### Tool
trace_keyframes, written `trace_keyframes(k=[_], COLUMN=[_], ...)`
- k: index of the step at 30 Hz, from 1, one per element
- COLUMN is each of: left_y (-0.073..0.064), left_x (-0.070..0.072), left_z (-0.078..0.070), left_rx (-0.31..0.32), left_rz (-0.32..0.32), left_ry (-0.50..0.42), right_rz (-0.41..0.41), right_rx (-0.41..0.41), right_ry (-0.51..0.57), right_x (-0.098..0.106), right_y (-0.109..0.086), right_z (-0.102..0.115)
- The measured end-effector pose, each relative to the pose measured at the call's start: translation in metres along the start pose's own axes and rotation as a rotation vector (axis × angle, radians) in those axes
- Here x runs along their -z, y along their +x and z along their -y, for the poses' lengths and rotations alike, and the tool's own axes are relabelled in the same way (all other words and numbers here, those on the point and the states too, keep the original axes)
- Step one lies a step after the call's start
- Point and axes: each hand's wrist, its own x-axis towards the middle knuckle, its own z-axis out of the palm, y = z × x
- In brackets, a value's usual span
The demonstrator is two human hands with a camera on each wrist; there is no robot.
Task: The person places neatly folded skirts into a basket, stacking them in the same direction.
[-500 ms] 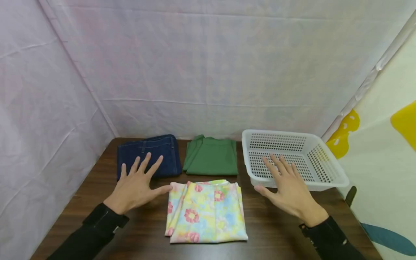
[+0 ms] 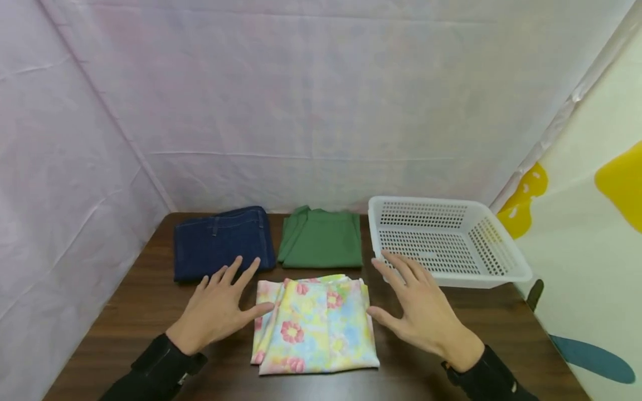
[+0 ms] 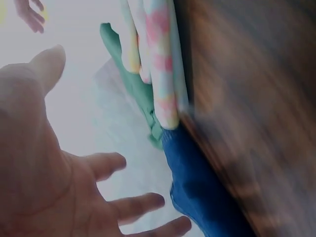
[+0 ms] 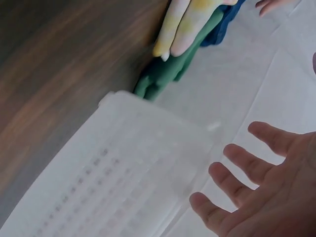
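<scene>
A folded floral cloth (image 2: pixel 321 328), yellow, pink and pale blue, lies at the front middle of the table. My left hand (image 2: pixel 215 312) hovers at its left side with fingers spread, the thumb tip overlapping the cloth's edge in the head view. On the right, my right hand (image 2: pixel 421 312) is spread too, its thumb tip by the cloth's right edge and its fingers over the near corner of the white basket. Both hands hold nothing. Behind the cloth lie a folded green garment (image 2: pixel 321 239) and, to its left, folded dark blue jeans (image 2: pixel 223 242).
A white perforated plastic basket (image 2: pixel 451 281) stands at the back right of the brown wooden table (image 2: pixel 130 328). Pale fabric walls (image 2: pixel 311 100) rise behind and at both sides, the right one with yellow and blue shapes.
Both hands have come inward toward the floral cloth. The right hand has moved left, away from the basket's middle, and the left hand slightly right and down. The view has shifted slightly.
</scene>
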Motion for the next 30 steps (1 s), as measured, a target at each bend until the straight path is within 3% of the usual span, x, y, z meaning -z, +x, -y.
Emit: trace_keyframes(k=[5,11,14,22,30], left_y=[-0.007,-0.012,-0.013,-0.017,-0.016], left_x=[-0.006,-0.011,-0.015,-0.021,-0.024], left_z=[-0.011,-0.021,-0.024,-0.037,-0.05], left_rx=[0.029,0.095,0.116,0.113,0.065], left_rz=[0.022,0.104,0.107,0.068,0.052], left_ry=[-0.034,-0.082,-0.071,-0.05,-0.121], right_rz=[0.008,0.07,0.104,0.237,0.357], right_rx=[0.04,0.053,0.044,-0.087,-0.195], right_ry=[0.033,0.05,0.064,0.118,0.259], right_x=[-0.004,-0.012,-0.017,-0.029,-0.039], right_y=[-0.002,-0.006,-0.008,-0.012,-0.003], right_z=[0.017,0.032,0.036,0.043,0.049])
